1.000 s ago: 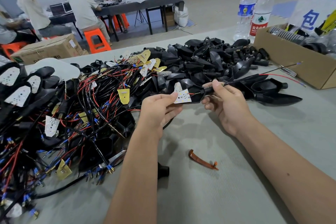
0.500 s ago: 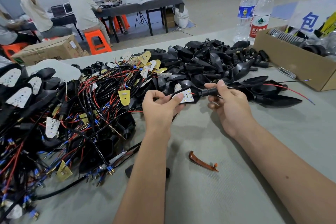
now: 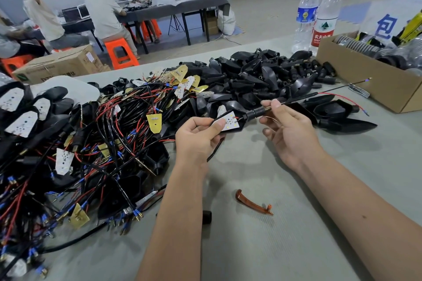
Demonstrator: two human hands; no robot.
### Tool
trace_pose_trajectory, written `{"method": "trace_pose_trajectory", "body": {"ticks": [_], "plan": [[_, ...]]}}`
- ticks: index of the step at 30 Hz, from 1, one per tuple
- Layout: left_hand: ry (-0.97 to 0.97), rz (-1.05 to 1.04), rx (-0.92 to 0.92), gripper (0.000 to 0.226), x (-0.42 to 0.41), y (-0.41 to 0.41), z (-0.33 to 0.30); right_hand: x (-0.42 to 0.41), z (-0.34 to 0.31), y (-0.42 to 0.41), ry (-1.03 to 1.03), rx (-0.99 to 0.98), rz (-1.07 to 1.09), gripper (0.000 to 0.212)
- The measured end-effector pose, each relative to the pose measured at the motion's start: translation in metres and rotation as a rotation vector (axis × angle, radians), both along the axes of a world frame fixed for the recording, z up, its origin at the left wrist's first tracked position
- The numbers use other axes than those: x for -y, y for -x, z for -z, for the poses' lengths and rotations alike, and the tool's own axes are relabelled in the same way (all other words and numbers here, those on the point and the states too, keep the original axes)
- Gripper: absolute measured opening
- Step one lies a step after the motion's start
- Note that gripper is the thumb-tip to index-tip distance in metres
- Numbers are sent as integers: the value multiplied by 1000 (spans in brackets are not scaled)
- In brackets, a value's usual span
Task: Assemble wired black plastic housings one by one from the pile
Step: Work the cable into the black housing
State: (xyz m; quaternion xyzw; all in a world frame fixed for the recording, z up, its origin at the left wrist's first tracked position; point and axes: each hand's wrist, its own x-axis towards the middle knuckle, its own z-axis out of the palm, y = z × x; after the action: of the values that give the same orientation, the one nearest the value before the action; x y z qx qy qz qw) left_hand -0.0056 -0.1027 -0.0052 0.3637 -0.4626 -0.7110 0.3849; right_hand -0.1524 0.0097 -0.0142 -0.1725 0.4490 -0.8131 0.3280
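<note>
The black plastic housing with its white LED board is held up above the grey counter, between the two hands, in front of the tangled pile of wired black housings. The left hand pinches the housing's wide end, thumb laid over the near edge of the board. The right hand pinches the threaded black stem that sticks out of the housing's narrow end, thumb on top and fingers curled beneath.

The piece's long axis runs from lower left to upper right, and the thin black and red wires carry on along that same line past the right hand, out toward the brown cardboard box. I judge the coming move to be a pull or push along this axis: the right hand sits on the stem side and is the one placed to work stem and wires, while the left hand steadies the body.
</note>
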Motion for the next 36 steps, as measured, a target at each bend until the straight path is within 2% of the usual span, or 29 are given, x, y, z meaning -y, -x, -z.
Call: {"method": "trace_pose_trajectory", "body": {"ticks": [5, 8, 11, 14, 17, 21, 25, 30, 32, 34, 36], "plan": [[-11, 46, -14, 27, -1, 0, 0, 0, 1, 1, -4, -26, -46, 25], [-1, 91, 5, 21, -2, 0, -2, 3, 3, -2, -17, -79, -40, 20], [-68, 135, -31, 8, 0, -2, -7, 4, 4, -2, -10, -70, -16, 17], [-99, 189, -51, 11, 0, -7, -9, 4, 5, -1, -9, -57, -13, 17], [-46, 149, -45, 10, -1, -8, -9, 4, 5, 0, -22, -63, -49, 22], [26, 65, -5, 10, 3, -12, -12, 4, 5, 3, -26, -1, -46, 40], [89, 4, 42, 6, 12, -21, -17, 3, 7, 7, 23, 80, 19, 38], [139, -14, 75, 5, 15, -25, -19, 3, 4, 5, -51, 16, 39, 41], [148, -75, 65, 6, 17, -27, -20, 3, 3, -1, -208, -160, 97, 54], [190, -169, 63, 6, 23, -34, -23, 0, 5, -8, -388, -605, 317, 65], [240, -237, 69, 6, 30, -45, -26, -3, 3, -13, -401, -1110, 608, 56]]}}
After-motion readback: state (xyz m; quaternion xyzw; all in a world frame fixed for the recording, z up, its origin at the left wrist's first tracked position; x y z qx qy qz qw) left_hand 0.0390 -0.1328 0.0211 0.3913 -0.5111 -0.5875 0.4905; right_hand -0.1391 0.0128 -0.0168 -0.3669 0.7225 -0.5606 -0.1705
